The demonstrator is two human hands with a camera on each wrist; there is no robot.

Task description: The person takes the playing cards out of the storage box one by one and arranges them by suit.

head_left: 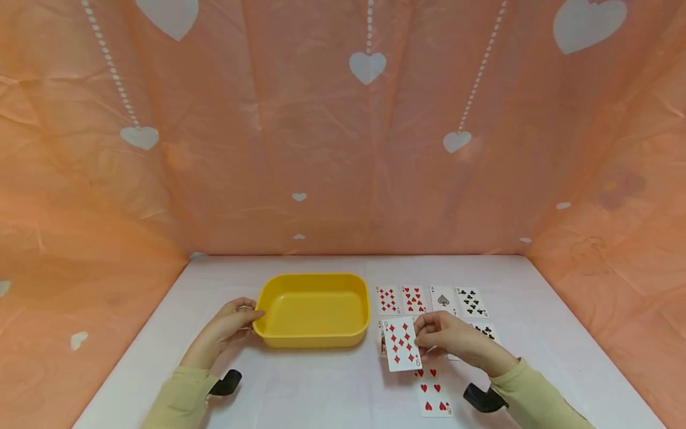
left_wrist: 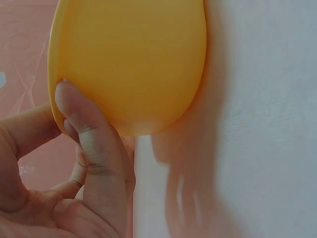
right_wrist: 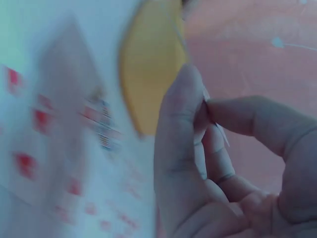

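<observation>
In the head view, my left hand (head_left: 231,328) grips the left side of a yellow plastic tray (head_left: 311,342). The left wrist view shows the thumb on the inner face of the tray's wall (left_wrist: 133,59), with other fingers behind the rim. My right hand (head_left: 450,338) pinches a playing card of diamonds (head_left: 402,344) by its right edge between thumb and fingers. That card is face up toward the head camera, raised over the laid-out cards and partly covering them. Seen from the right wrist, it is almost edge-on beside the thumb.
Behind the right hand lies a row of face-up cards, including a hearts card (head_left: 414,300), an ace of spades (head_left: 443,300) and a clubs card (head_left: 472,302). Another clubs card (head_left: 486,331) is partly hidden by the hand. Nearer the front lies a second hearts card (head_left: 433,396).
</observation>
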